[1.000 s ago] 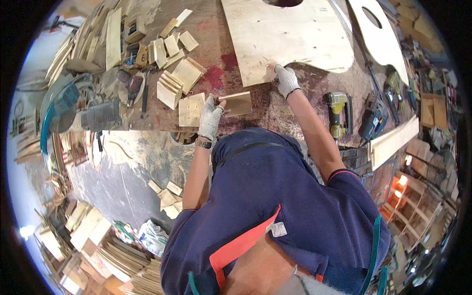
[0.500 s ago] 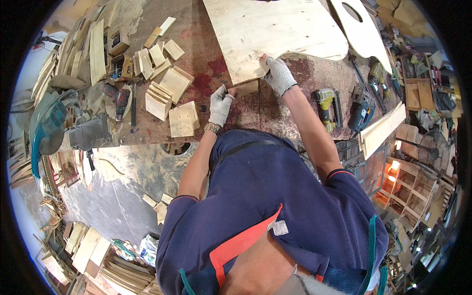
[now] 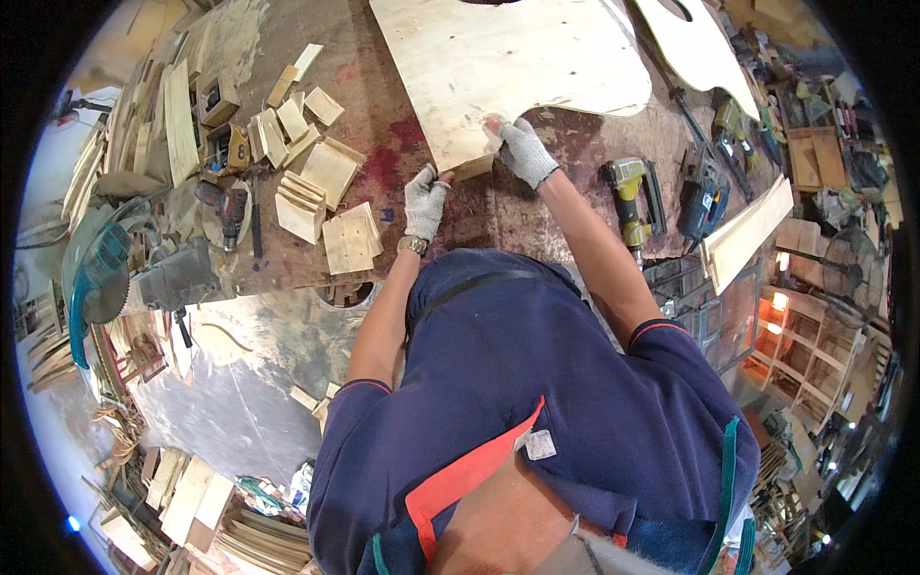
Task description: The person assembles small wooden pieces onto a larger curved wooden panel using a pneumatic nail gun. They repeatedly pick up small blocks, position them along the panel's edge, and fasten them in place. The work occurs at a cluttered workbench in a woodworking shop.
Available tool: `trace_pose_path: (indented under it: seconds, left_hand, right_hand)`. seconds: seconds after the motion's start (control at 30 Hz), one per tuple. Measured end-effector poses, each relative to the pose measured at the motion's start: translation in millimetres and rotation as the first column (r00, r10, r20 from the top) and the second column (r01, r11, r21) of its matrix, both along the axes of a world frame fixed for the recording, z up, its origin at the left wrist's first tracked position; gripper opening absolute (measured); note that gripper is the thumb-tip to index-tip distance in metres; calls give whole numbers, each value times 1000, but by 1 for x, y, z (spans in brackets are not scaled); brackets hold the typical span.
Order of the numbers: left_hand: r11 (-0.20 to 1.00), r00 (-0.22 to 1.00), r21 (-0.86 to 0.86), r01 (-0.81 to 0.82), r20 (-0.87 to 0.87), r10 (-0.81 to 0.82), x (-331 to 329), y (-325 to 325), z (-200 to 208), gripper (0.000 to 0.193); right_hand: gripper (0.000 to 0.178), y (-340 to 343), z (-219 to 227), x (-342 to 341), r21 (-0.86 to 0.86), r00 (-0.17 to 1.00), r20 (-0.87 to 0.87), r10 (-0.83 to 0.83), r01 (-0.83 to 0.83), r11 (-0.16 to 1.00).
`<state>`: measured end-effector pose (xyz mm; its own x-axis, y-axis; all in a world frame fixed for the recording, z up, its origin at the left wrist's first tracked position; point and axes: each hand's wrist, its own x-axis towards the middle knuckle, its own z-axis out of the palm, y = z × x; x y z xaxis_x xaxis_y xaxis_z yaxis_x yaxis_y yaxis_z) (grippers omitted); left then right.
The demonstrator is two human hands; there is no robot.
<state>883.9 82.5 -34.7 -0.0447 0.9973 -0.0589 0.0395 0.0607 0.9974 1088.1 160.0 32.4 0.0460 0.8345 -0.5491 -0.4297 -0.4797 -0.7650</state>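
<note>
A large pale plywood panel with curved cut-outs lies on the workbench in front of me. My right hand, in a knitted grey glove with bare fingertips, is closed on its near edge, thumb on top. A small wooden block shows under the panel's near left corner. My left hand, gloved likewise and with a watch at the wrist, is closed at that corner, its fingertips on the end of the block. Where the fingers meet the block is partly hidden.
Small wood pieces lie in stacks to the left, beside a red cordless drill. A teal circular saw stands at far left. To the right are a yellow-green nail gun, a blue power tool and wooden strips.
The panel and my right hand have shifted slightly left in the picture, partly because the whole view has moved. Both hands keep the same holds.
</note>
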Motion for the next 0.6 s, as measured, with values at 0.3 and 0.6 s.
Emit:
trace_pose_path:
  seconds: [0.3, 0.6]
  left_hand:
    - [996, 999, 93, 4, -32, -1, 6, -2, 10, 13]
    - [987, 985, 163, -13, -166, 40, 11, -1, 1, 16]
  right_hand:
    - [33, -11, -7, -8, 71, 994, -67, -85, 90, 993]
    - [29, -12, -20, -4, 113, 984, -145, -103, 120, 986]
